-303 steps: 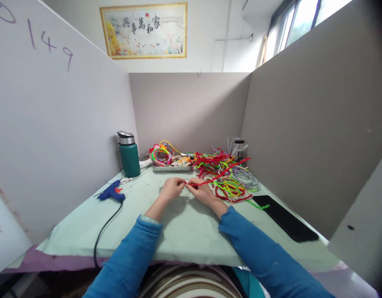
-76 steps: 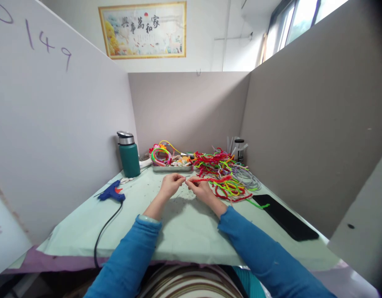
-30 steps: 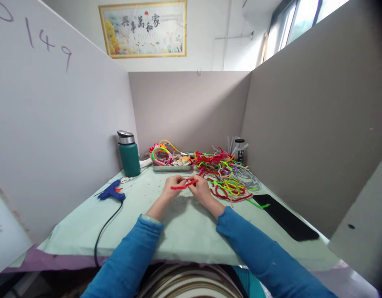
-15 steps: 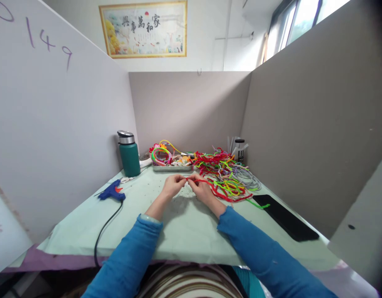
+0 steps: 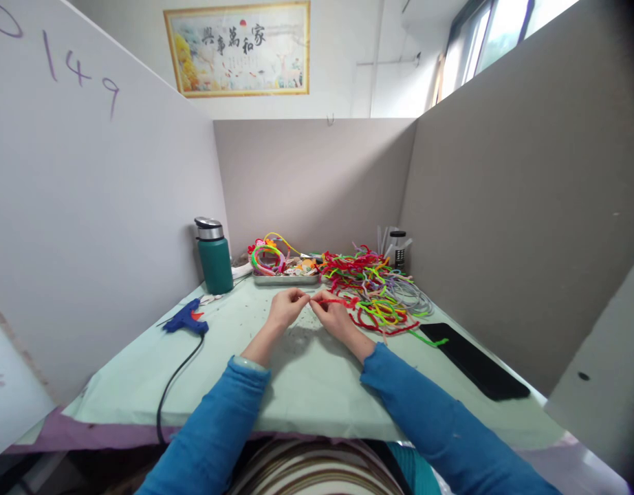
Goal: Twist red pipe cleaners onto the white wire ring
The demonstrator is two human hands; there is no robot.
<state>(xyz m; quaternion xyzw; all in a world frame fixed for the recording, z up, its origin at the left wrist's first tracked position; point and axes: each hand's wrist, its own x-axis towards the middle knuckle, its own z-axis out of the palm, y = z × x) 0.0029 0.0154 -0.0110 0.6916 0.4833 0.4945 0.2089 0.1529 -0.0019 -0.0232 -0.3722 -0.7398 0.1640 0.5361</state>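
My left hand (image 5: pixel 287 306) and my right hand (image 5: pixel 331 315) meet fingertip to fingertip above the middle of the table. Between them they pinch a red pipe cleaner (image 5: pixel 342 301), whose length runs rightward over my right fingers. Its pinched end is mostly hidden by the fingertips. Just behind and to the right of my right hand lies a heap of pipe cleaners (image 5: pixel 368 271) in red, yellow, green and grey.
A metal tray (image 5: pixel 286 280) of small craft pieces stands at the back. On the left are a green bottle (image 5: pixel 214 261) and a blue glue gun (image 5: pixel 187 318) with a black cord (image 5: pixel 170 378). A black phone-like slab (image 5: pixel 474 361) lies right. Grey partitions (image 5: pixel 317 179) enclose the table.
The free part of the red pipe cleaner has swung up and looks shorter to the right of my right hand. Both hands stay nearly in place.
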